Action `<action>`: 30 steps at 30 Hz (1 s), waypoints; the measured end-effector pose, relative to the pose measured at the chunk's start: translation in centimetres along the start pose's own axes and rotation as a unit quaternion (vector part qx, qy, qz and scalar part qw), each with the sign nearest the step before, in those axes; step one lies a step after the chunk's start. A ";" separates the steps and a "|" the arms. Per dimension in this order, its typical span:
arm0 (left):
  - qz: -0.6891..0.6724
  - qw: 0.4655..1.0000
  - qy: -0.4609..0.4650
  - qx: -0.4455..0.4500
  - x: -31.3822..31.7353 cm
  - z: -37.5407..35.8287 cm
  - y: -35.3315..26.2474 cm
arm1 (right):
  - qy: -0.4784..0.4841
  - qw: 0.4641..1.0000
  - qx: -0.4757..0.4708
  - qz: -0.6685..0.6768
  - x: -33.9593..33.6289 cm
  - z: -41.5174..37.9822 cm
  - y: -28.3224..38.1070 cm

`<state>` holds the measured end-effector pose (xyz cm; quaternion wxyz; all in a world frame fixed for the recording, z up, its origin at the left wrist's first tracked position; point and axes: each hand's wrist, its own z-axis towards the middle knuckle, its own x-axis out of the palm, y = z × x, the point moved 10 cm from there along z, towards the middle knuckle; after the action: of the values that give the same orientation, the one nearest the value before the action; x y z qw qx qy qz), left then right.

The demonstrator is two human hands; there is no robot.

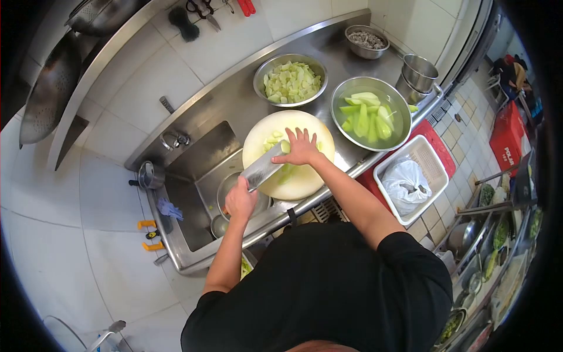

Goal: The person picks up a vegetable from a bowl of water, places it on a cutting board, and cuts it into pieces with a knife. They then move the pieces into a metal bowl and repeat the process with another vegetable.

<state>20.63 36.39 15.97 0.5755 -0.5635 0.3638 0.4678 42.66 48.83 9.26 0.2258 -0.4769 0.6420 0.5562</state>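
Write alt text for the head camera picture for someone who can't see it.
A person's left hand grips a cleaver while the right hand steadies pale green vegetable pieces on a round cutting board, beside a sink. Behind stand metal bowls of sliced pieces and green wedges.

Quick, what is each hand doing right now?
Left hand: closed around the handle of the cleaver.
Right hand: open, fingers spread, pressing the green vegetable on the cutting board.

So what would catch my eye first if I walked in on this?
Probably the big cleaver, gripped by the left hand over a round pale cutting board, while the right hand pins green vegetable pieces there. Behind the board, two steel bowls hold sliced pieces and long green wedges.
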 end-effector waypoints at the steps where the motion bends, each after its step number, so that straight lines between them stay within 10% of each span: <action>1: 0.010 1.000 -0.009 0.006 -0.4 0.0 0.5 | 0.004 1.000 0.008 -0.014 -0.1 0.4 0.1; 11: -0.082 0.994 0.008 -0.067 -3.5 -1.6 7.7 | -0.264 0.962 0.065 0.025 -5.0 1.7 -10.4; 18: -0.211 0.967 0.141 0.014 3.5 -4.3 4.3 | -0.314 0.863 0.394 -0.040 -12.3 -5.8 -30.1; 22: -0.203 0.947 0.238 0.078 7.5 -4.5 -3.0 | -0.160 0.901 0.391 -0.104 -10.3 -5.1 -33.5; 30: -0.210 0.919 0.329 0.051 16.6 0.7 -7.6 | -0.231 0.942 0.243 -0.021 -7.2 -1.0 -28.5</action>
<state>32.67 39.75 2.67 0.5361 -0.7191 0.4293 0.1052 70.66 52.61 1.23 0.4883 -0.2791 0.6776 0.4738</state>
